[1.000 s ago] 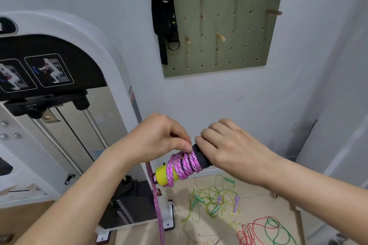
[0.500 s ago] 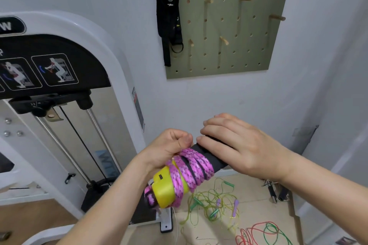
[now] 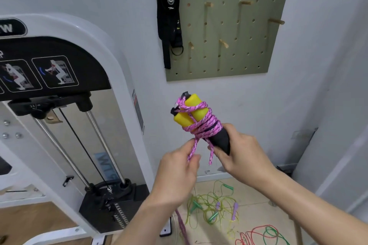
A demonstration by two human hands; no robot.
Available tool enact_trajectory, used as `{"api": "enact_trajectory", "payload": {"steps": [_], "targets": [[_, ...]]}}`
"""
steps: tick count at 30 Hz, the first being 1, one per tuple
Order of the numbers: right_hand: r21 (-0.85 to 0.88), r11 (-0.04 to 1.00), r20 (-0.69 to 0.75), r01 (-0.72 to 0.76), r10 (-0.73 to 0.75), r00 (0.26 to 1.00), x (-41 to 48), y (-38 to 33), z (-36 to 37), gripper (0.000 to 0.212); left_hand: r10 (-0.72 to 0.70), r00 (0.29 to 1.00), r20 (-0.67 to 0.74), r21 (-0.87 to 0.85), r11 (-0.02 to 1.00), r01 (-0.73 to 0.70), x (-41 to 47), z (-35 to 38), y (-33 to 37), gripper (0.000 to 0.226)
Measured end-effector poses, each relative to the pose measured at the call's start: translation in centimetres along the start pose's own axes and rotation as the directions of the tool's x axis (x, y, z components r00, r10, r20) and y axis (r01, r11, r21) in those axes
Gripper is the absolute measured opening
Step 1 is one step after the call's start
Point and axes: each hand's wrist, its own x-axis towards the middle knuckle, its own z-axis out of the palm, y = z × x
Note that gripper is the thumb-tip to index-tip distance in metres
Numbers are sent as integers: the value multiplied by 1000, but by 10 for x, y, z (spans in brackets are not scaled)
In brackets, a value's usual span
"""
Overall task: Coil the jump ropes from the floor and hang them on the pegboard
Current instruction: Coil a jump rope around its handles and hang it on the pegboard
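Swung upright, the stiff handles are staying gripped by the right hand, probably the surest hold, while the left hand is pinching the limp, light pink cord.

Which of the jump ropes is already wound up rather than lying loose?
The pink rope, wrapped round its handles, which the right hand grips; the yellow-green rope and red rope lie loose on the floor.
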Motion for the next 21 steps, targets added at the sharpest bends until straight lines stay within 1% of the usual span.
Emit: {"api": "enact_trajectory", "payload": {"steps": [1,2,3,4,5,6,8,10,12,14,15,17,18,21], "targets": [[1,999,47,-51,51,998,0,-1,2,37,75,997,12,268,960,-75,0,-2,1,25],[-10,995,84,-96,97,992,1,-2,4,37,129,991,37,456,880,-132,2,-6,1,24],[-25,990,108,-142,144,984,2,-2,5,36,170,981,91,577,794,-191,3,-10,3,22],[-39,981,122,-188,191,974,3,-2,5,35,208,966,151,651,714,-256,4,-12,3,26],[-60,973,136,-224,230,964,5,-1,3,34,249,947,203,683,657,-319,4,-15,7,34],[-99,966,157,-238,251,955,6,-1,2,32,294,930,220,709,607,-359,5,-18,10,39],[-217,954,239,-208,259,936,5,-3,-1,28,374,891,255,695,570,-438,8,-24,11,38],[-322,938,336,-125,237,911,4,-8,-6,23,426,862,274,666,563,-489,15,-32,11,33],[-385,922,424,-27,203,883,3,-15,-14,18,446,844,298,630,572,-525,24,-42,7,29],[-407,911,478,68,149,865,3,-21,-23,15,455,835,309,565,618,-547,32,-53,6,23],[-411,905,500,110,123,857,4,-23,-27,17,444,837,320,533,646,-546,34,-59,8,21],[-435,877,531,205,66,845,6,-27,-33,27,365,854,371,467,722,-511,36,-67,15,25],[-453,853,537,261,27,843,7,-27,-35,29,326,861,390,430,762,-484,37,-70,18,26],[-512,747,554,425,-91,827,11,-33,-43,32,295,862,413,329,834,-443,37,-71,21,29]]}}
